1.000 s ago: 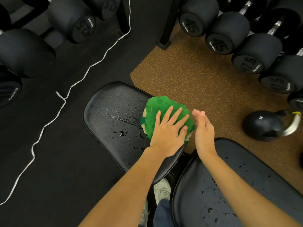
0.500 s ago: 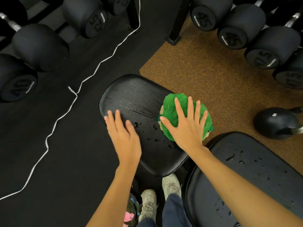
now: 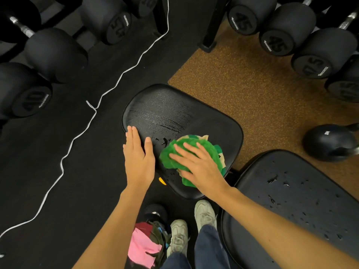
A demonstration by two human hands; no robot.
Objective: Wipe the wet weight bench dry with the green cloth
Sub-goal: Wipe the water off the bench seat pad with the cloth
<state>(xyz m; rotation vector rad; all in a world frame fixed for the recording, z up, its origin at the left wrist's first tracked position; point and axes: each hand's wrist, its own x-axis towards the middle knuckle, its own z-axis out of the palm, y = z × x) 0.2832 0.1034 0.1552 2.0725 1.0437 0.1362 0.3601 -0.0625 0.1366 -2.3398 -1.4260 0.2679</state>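
Note:
The black seat pad (image 3: 213, 121) of the weight bench fills the middle of the head view, with smeared wet streaks and droplets on its left half. A crumpled green cloth (image 3: 204, 146) lies on the pad's near part. My right hand (image 3: 196, 166) presses flat on the cloth with fingers spread. With straight fingers, my left hand (image 3: 138, 154) rests flat on the pad's left edge, just left of the cloth. The larger back pad (image 3: 291, 200) at lower right carries several water drops.
Dumbbells on racks (image 3: 56, 55) line the left and the upper right (image 3: 287, 33). A kettlebell (image 3: 330, 142) sits on the brown floor mat at right. A white cord (image 3: 108, 92) runs across the black floor. A pile of coloured cloths (image 3: 147, 245) and my shoes (image 3: 204, 212) lie below the seat.
The cloth passed from under my left hand to my right hand. My right hand has swept it from the pad's right edge toward the near middle. My left hand now rests on the pad's left edge.

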